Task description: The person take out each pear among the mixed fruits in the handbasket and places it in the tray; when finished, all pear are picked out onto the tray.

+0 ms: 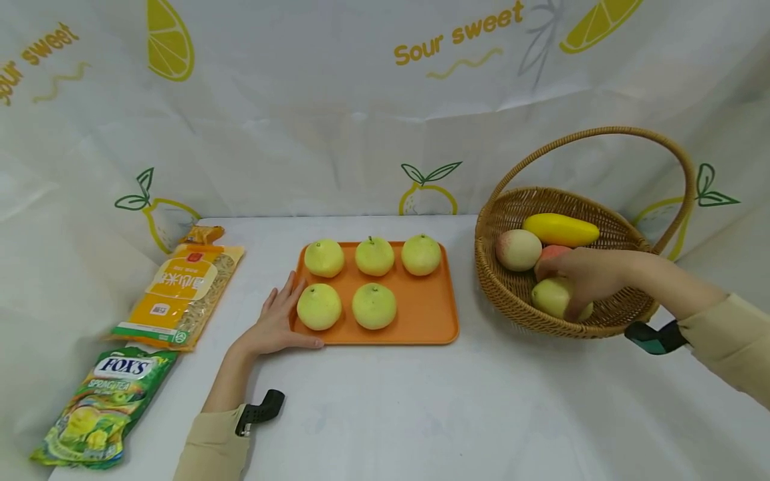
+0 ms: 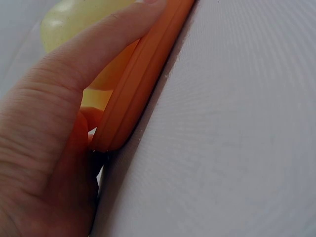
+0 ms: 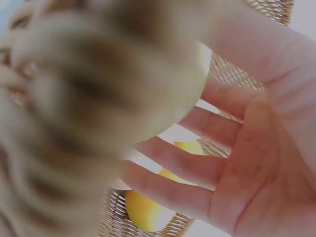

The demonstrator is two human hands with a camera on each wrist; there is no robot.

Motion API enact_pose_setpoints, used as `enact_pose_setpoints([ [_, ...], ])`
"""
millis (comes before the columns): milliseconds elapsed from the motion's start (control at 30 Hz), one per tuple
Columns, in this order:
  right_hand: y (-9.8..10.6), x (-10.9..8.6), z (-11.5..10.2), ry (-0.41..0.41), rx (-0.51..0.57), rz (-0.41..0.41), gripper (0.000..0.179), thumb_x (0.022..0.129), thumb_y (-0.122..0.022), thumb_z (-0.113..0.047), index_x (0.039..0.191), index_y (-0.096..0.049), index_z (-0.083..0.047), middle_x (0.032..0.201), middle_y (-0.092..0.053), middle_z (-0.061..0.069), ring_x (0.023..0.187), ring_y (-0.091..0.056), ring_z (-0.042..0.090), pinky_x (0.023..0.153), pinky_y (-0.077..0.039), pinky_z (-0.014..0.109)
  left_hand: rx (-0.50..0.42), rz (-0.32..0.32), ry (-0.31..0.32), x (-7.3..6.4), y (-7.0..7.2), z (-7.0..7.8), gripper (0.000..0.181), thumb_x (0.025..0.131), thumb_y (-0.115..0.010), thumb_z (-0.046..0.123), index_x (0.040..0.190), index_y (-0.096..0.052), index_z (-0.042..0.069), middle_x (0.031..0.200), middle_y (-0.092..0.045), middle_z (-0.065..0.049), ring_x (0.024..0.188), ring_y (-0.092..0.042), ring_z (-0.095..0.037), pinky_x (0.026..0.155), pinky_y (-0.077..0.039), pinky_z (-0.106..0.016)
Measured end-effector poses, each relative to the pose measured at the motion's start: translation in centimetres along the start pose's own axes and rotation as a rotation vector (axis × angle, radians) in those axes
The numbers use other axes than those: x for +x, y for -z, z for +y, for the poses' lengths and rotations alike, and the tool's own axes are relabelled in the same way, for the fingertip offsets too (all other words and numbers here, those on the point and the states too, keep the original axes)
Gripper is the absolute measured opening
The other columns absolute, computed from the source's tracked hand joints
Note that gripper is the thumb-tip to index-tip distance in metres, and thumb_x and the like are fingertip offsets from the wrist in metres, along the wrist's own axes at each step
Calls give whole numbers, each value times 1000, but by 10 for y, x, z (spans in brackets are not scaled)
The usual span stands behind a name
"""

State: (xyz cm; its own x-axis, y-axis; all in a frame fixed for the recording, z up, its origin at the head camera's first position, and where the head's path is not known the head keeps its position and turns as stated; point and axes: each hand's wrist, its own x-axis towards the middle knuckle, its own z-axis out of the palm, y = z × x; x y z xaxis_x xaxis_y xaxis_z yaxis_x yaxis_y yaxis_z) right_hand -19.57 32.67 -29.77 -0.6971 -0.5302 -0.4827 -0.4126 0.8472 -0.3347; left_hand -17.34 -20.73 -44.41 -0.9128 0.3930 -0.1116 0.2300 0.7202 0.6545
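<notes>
In the head view, my right hand (image 1: 601, 277) reaches into the wicker basket (image 1: 511, 304) and grips a yellow-green round fruit, likely a pear (image 1: 549, 297). The right wrist view shows its fingers (image 3: 182, 163) around the pale fruit, partly hidden by a blurred woven part. My left hand (image 1: 279, 324) rests at the near left corner of an orange tray (image 1: 424, 314), fingers spread along its side. The left wrist view has the thumb (image 2: 113, 37) lying against the tray rim (image 2: 136, 94). Several similar fruits (image 1: 374, 306) stand on the tray, its front right part bare.
A peach (image 1: 519, 250), a reddish fruit (image 1: 552, 252) and a long yellow fruit (image 1: 561, 229) share the basket, under its tall arched handle (image 1: 601, 131). At left lie a yellow noodle-like bag (image 1: 174, 294) and a green FOX'S bag (image 1: 105, 407). A printed cloth (image 1: 301, 147) hangs behind.
</notes>
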Motion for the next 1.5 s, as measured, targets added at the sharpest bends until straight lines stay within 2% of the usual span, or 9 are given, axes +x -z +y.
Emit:
enact_pose_setpoints([
  [200, 3, -9, 0, 69, 81, 106, 64, 70, -87, -33, 123, -56, -13, 118, -56, 4, 103, -53, 23, 79, -48, 35, 1, 2, 12, -1, 1, -1, 131, 64, -85, 56, 158, -5, 12, 162, 14, -9, 146, 15, -34, 114, 7, -55],
  [267, 3, -10, -1, 67, 105, 129, 64, 72, -86, -35, 125, -56, -14, 120, -57, 3, 105, -55, 25, 79, -50, 36, -4, 5, 16, -1, 1, -1, 131, 64, -86, 56, 158, -6, 12, 162, 13, -9, 146, 16, -34, 114, 7, -56],
  [567, -10, -13, -8, -26, 245, 220, 69, 81, -78, -41, 136, -49, -10, 122, -59, 7, 110, -55, 29, 80, -50, 37, -13, 0, 13, 0, 1, 0, 130, 64, -86, 56, 158, -7, 12, 162, 13, -9, 146, 15, -34, 114, 8, -56],
  [733, -17, -11, -13, -69, 305, 282, 67, 86, -74, -41, 138, -48, -10, 122, -59, 8, 111, -54, 28, 80, -49, 38, -12, 2, 15, -2, 1, 1, 131, 64, -86, 55, 158, -6, 11, 162, 14, -9, 146, 15, -33, 114, 8, -55],
  [1033, -26, -9, -14, -83, 506, 320, 66, 92, -67, -31, 144, -37, -3, 130, -51, 16, 117, -48, 35, 83, -47, 39, -17, 4, 18, 0, -1, -1, 130, 64, -86, 56, 158, -7, 13, 162, 13, -8, 146, 16, -35, 114, 7, -57],
  [1233, -32, -7, -18, -86, 629, 373, 68, 93, -65, -27, 147, -31, -2, 133, -47, 19, 115, -50, 34, 82, -50, 36, -17, 5, 15, 0, -1, -2, 130, 64, -86, 56, 158, -6, 13, 162, 13, -8, 146, 16, -35, 114, 7, -57],
  [1367, -33, -8, -22, -88, 653, 394, 68, 93, -65, -26, 147, -31, -2, 136, -45, 20, 116, -49, 36, 83, -50, 34, -24, 5, 19, 0, -1, -1, 130, 64, -86, 55, 158, -7, 14, 162, 13, -8, 146, 16, -35, 114, 7, -57],
  [1500, -32, -9, -27, -79, 661, 414, 68, 92, -66, -24, 147, -32, -2, 135, -46, 20, 111, -52, 29, 81, -51, 31, -28, 8, 24, 0, -2, -1, 130, 64, -86, 55, 158, -7, 14, 163, 13, -8, 145, 16, -36, 113, 7, -58],
])
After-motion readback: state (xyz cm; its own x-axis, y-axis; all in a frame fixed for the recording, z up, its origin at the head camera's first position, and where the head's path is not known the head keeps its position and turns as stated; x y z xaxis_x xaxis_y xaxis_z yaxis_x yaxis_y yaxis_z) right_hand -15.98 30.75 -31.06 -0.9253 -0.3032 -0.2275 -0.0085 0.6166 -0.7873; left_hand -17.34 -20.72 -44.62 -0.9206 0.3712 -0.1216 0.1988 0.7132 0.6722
